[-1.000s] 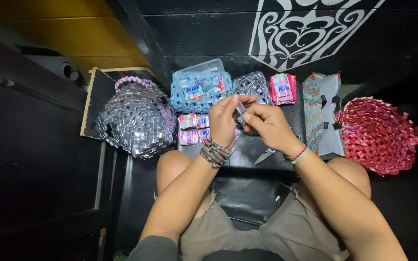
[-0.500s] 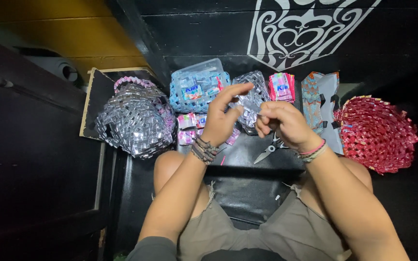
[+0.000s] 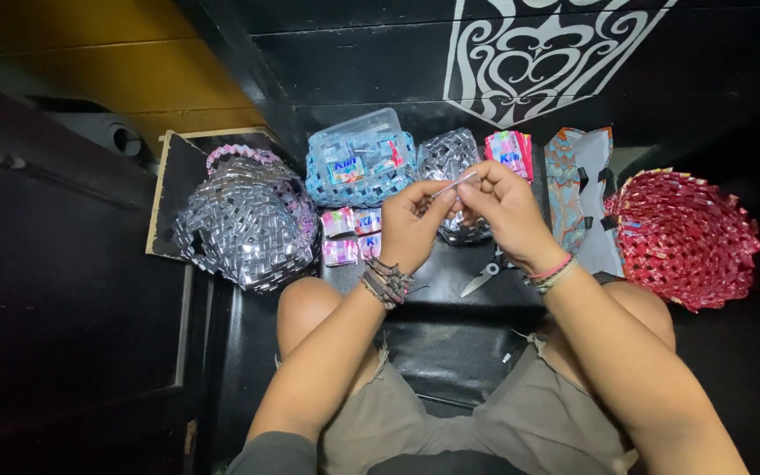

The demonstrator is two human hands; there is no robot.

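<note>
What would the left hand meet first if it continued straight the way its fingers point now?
Probably the right hand: the left hand points right and up, both pinching a thin silvery folded strip. Depth is unclear.

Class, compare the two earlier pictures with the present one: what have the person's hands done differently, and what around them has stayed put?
Half a second ago the left hand reached toward the small silver woven piece while the right hand hovered apart. Now both have come together again, pinching a thin silvery strip between their fingertips. The scissors, silver woven bag, blue basket and red basket stayed where they were.
</note>
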